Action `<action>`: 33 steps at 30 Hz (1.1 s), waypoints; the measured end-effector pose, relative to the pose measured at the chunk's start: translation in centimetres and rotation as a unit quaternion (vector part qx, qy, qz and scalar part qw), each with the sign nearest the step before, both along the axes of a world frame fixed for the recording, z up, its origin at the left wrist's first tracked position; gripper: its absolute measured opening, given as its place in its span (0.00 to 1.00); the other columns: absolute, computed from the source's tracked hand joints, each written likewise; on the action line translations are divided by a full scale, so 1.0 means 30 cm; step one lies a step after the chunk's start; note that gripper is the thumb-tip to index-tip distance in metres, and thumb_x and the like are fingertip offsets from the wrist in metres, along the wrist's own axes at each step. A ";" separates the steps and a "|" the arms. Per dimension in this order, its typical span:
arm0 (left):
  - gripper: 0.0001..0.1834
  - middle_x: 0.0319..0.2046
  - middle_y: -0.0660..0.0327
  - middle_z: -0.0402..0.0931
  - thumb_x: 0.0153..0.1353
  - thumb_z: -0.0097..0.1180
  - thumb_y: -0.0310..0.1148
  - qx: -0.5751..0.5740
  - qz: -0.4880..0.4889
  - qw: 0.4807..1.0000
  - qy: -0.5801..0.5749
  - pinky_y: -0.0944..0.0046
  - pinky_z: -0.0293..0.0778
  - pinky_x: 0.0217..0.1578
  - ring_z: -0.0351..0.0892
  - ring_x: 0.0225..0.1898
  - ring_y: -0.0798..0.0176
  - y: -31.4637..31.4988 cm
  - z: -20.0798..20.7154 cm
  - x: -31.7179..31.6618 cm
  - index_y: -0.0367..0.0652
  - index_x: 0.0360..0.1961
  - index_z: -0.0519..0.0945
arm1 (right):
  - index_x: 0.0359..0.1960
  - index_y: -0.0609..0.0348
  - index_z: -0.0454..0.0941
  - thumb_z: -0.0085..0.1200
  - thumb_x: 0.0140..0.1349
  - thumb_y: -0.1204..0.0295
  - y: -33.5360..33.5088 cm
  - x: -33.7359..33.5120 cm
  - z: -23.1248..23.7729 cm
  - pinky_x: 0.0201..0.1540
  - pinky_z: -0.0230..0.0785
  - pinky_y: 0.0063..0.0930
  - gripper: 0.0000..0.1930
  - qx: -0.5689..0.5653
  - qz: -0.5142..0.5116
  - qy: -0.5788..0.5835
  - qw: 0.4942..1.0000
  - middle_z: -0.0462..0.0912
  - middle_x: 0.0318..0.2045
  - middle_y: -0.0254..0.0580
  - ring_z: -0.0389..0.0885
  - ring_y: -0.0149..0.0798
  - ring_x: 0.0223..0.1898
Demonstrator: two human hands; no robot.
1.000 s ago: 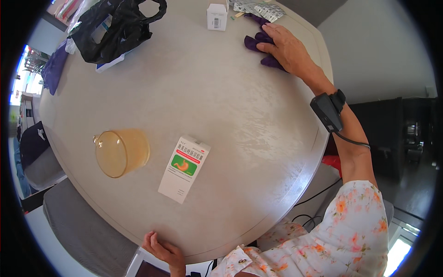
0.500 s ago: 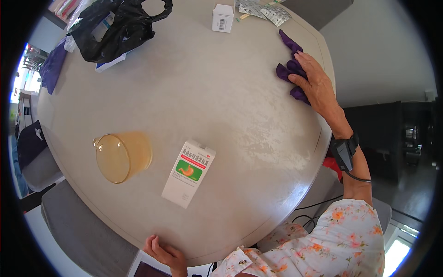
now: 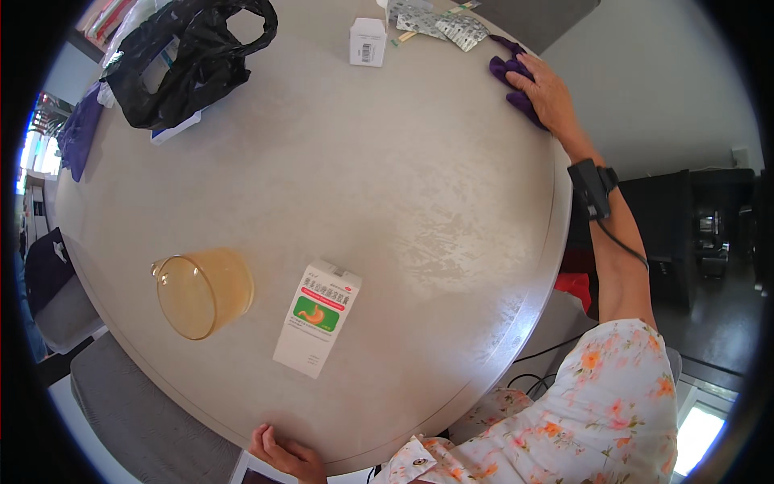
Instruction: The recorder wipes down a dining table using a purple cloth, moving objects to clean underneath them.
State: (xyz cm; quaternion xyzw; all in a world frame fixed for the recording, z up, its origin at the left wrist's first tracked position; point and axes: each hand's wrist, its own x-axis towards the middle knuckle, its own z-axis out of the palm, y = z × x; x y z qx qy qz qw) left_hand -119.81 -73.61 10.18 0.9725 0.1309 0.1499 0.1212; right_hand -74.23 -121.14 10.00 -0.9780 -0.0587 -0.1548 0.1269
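My right hand (image 3: pixel 550 90) presses a bunched purple cloth (image 3: pixel 522 95) onto the far right edge of the table, fingers closed over it. Damp streaks show on the tabletop on the near side of the cloth. At the near edge, my left hand (image 3: pixel 284 458) rests with loosely bent fingers, slightly apart, holding nothing. Closest to it lies a white medicine box (image 3: pixel 317 319) with a green panel. A clear amber-tinted glass mug (image 3: pixel 205 290) is left of the box.
The round pale table (image 3: pixel 347 185) carries a black plastic bag (image 3: pixel 185 64) at far left. A small white box (image 3: pixel 368 42) and silver blister packs (image 3: pixel 439 26) sit at the far side. Grey chairs (image 3: pixel 153 419) stand around it.
My right hand has slid the purple cloth farther away along the right side, closer to the blister packs. The whole view has shifted slightly. My left hand stays at the near edge.
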 end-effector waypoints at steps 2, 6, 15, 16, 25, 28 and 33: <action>0.17 0.45 0.44 0.73 0.57 0.43 0.14 0.001 0.001 1.000 0.003 0.46 0.68 0.47 0.71 0.46 0.41 -0.001 0.001 -0.003 0.33 0.47 0.74 | 0.58 0.56 0.76 0.51 0.65 0.52 -0.053 0.060 -0.017 0.65 0.61 0.36 0.26 -0.031 0.007 -0.024 0.999 0.73 0.61 0.49 0.68 0.50 0.63; 0.16 0.47 0.44 0.72 0.59 0.43 0.15 0.012 -0.005 1.000 0.004 0.46 0.68 0.48 0.71 0.48 0.42 0.009 0.005 -0.012 0.33 0.48 0.74 | 0.52 0.36 0.81 0.46 0.69 0.62 -0.102 0.164 -0.018 0.61 0.67 0.38 0.15 -0.147 0.088 -0.068 0.983 0.75 0.59 0.47 0.71 0.51 0.61; 0.19 0.51 0.45 0.65 0.56 0.39 0.14 -0.049 0.013 0.998 0.021 0.48 0.64 0.52 0.66 0.51 0.44 0.029 -0.047 -0.046 0.33 0.50 0.69 | 0.53 0.40 0.80 0.43 0.70 0.61 -0.211 0.240 -0.066 0.61 0.66 0.38 0.15 -0.242 0.118 -0.077 0.960 0.76 0.58 0.49 0.72 0.50 0.59; 0.19 0.51 0.45 0.65 0.56 0.39 0.14 -0.048 0.015 0.998 0.023 0.48 0.64 0.52 0.66 0.51 0.44 0.028 -0.043 -0.046 0.33 0.50 0.69 | 0.53 0.40 0.80 0.43 0.70 0.61 -0.202 0.222 -0.074 0.61 0.66 0.38 0.15 -0.240 0.120 -0.075 0.960 0.76 0.58 0.49 0.72 0.50 0.59; 0.20 0.48 0.45 0.69 0.52 0.39 0.13 -0.055 0.029 0.998 0.017 0.49 0.63 0.55 0.66 0.54 0.44 0.006 -0.015 -0.006 0.30 0.48 0.71 | 0.58 0.59 0.74 0.50 0.66 0.55 -0.103 -0.103 -0.034 0.67 0.56 0.37 0.25 -0.017 0.028 0.008 0.999 0.70 0.63 0.51 0.65 0.52 0.65; 0.20 0.48 0.45 0.69 0.54 0.40 0.13 -0.041 0.007 0.999 0.028 0.48 0.63 0.51 0.67 0.49 0.43 0.006 -0.012 0.007 0.32 0.49 0.71 | 0.59 0.67 0.71 0.52 0.64 0.54 -0.059 -0.262 -0.015 0.68 0.53 0.36 0.30 0.056 -0.002 0.037 0.998 0.69 0.63 0.53 0.63 0.51 0.67; 0.21 0.46 0.46 0.72 0.51 0.41 0.12 -0.042 0.004 0.999 0.004 0.49 0.64 0.50 0.69 0.47 0.44 0.011 -0.017 0.009 0.31 0.48 0.72 | 0.60 0.67 0.70 0.58 0.63 0.67 0.095 -0.521 0.016 0.66 0.58 0.37 0.26 0.016 0.025 0.043 0.999 0.69 0.64 0.53 0.68 0.53 0.64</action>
